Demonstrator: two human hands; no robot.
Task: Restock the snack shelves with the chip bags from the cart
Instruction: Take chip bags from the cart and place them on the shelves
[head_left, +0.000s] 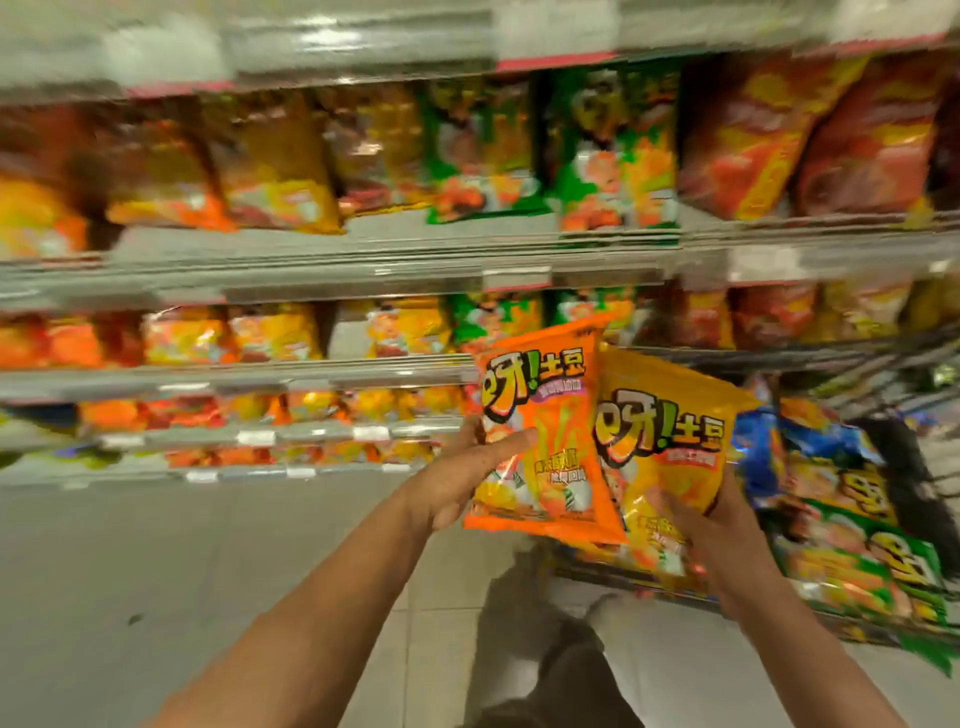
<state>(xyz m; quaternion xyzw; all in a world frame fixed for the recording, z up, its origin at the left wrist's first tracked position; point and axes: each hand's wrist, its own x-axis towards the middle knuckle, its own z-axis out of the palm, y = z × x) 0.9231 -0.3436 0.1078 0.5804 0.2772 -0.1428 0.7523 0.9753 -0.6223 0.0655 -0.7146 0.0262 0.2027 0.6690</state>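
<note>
**Two chip bags in hand before the snack shelves**

A person holds two glossy, pillow-shaped chip bags in front of the snack shelves (332, 260), one bag to each hand. The left hand (462, 475) grips the orange bag (545, 431) by its lower left side, thumb laid across the printed front, fingers behind. The right hand (711, 525) clasps the yellow bag (670, 457) at its bottom edge, fingers curled over the crinkled foil. The orange bag overlaps the yellow one's left side, and both tilt slightly; each has a flat crimped seam along the top.

To the right, a wire cart (883, 364) with thin metal bars holds more bags lying in a heap: blue, yellow and green packs, too blurred to count. To the left and far beyond, four tiers of pale metal shelving carry rows of upright bags in orange, yellow, green and red, smeared by camera motion. Clear plastic price strips run along each shelf edge. Below lies a floor (156, 571) of light, smooth tiles, with a dark trouser leg and pale shoe near the cart
</note>
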